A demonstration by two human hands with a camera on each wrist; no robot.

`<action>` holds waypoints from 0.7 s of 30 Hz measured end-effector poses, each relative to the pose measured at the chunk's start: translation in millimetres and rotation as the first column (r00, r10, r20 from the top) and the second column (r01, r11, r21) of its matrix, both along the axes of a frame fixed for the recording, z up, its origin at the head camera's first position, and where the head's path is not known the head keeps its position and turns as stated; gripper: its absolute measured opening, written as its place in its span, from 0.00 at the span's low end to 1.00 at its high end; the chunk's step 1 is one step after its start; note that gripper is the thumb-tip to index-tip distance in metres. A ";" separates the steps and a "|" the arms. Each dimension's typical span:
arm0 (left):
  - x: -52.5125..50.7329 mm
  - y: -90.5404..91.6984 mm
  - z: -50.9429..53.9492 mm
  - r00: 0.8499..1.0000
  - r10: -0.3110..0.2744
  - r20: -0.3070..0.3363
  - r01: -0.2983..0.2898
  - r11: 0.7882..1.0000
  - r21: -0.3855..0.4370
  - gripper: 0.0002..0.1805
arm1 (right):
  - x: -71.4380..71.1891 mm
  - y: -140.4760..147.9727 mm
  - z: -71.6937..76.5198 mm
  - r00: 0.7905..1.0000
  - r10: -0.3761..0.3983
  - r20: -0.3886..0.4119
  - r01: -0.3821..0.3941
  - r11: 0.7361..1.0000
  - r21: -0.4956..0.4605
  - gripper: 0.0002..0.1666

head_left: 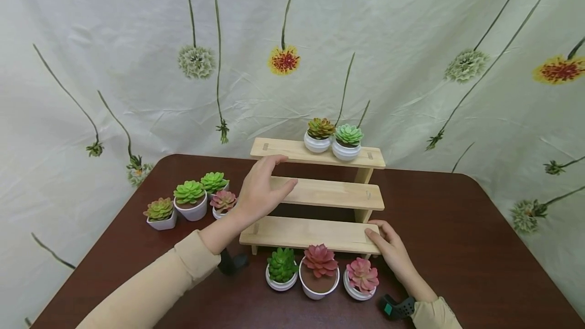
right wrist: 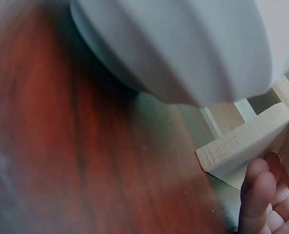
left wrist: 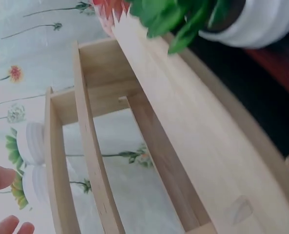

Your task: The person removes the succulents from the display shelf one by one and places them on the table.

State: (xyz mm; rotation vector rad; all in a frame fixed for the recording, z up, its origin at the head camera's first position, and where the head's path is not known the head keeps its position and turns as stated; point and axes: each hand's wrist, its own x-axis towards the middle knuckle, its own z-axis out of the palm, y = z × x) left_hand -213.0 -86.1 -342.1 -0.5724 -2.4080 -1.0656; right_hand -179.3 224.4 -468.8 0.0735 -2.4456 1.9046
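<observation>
A three-tier wooden plant stand [head_left: 311,232] stands on the table, with an orange-green potted succulent [head_left: 321,128] and a pale green potted succulent [head_left: 349,136] side by side on its top tier. My left hand [head_left: 261,189] hovers at the stand's left side, thumb and fingers spread apart, holding nothing. At the right end of the bottom tier, my right hand [head_left: 390,248] grips the board, its thumb on top. In the right wrist view, curled fingers [right wrist: 261,187] lie against the stand's side. The left wrist view shows the top-tier white pots [left wrist: 33,144] beyond the boards.
In front of the stand sit a dark green succulent [head_left: 282,265], a large red one [head_left: 320,260] and a pink one [head_left: 362,274]. Several potted succulents [head_left: 189,194] cluster at the left of the dark table [head_left: 457,237]. Behind hangs a flowered cloth [head_left: 402,39].
</observation>
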 end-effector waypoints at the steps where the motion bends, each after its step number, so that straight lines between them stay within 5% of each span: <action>1: -2.1 -0.8 0.9 1.000 0.003 0.000 -0.003 1.000 -0.003 0.28 | 0.0 0.1 0.0 1.000 0.000 0.001 0.000 1.000 0.002 0.17; 13: -21.0 -4.6 11.8 0.993 0.094 0.065 -0.092 0.995 -0.028 0.30 | 0.5 -0.3 -0.3 1.000 -0.005 0.002 0.005 1.000 0.000 0.16; 21: -32.7 1.6 22.2 0.984 0.062 0.166 -0.061 0.998 -0.016 0.33 | -0.6 -0.8 -0.5 1.000 -0.001 -0.003 0.001 1.000 0.004 0.17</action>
